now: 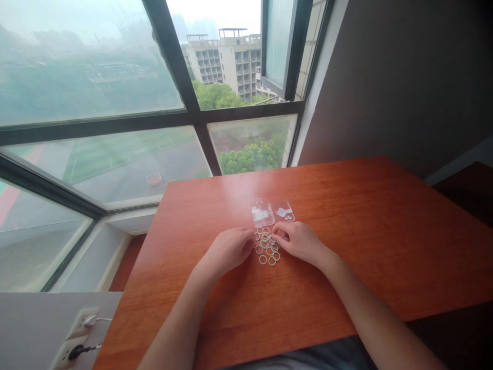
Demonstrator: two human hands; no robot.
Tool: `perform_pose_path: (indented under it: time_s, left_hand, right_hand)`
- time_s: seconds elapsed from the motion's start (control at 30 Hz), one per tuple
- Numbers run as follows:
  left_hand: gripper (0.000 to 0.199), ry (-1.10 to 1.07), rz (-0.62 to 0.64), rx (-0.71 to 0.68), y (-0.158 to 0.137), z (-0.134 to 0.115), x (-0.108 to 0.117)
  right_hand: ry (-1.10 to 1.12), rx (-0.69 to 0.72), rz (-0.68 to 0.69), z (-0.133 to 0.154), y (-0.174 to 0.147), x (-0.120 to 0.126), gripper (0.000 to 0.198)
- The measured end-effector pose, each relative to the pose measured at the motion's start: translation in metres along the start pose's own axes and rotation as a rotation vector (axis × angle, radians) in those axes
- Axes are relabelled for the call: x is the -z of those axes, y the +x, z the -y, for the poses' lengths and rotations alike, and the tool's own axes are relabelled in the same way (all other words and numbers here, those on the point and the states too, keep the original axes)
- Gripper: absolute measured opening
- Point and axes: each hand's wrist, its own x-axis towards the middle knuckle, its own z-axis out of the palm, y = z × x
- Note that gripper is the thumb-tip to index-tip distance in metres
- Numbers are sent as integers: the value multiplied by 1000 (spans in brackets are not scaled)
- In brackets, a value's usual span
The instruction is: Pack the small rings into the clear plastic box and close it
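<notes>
Tabletop (pixel 308 303) of reddish wood grain runs wide toward three o'clock. Left hand (pixel 231 248) at nine and right hand (pixel 298 240) at three flank thin pale rings (pixel 265 241), curled fingers (pixel 247 239) partly hiding the outermost; whether either pinches one cannot be told. At twelve, a clear plastic case (pixel 264 223) lies open, short of the far edge (pixel 269 172).

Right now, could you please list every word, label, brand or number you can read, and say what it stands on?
No readable text anywhere.
Clear case: white patches, too small to tell whether they are print or glare.
Rings: no lettering visible.
Wall sockets: no legible marking.
</notes>
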Motion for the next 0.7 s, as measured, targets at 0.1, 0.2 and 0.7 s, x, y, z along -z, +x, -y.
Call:
perform_pose_path:
  time_s: [0.1,0.2,0.7]
  left_hand:
    - [13,4,3,-18,-1,-3,3]
    - [12,4,41,-74,-2,-6,3]
    - [14,110,103,-95,-2,-17,-3]
  right_hand:
    - [-18,-6,15,2,0,-4,8]
    - [-20,-8,21,2,0,-4,8]
    - [5,160,96,10,-6,-2,13]
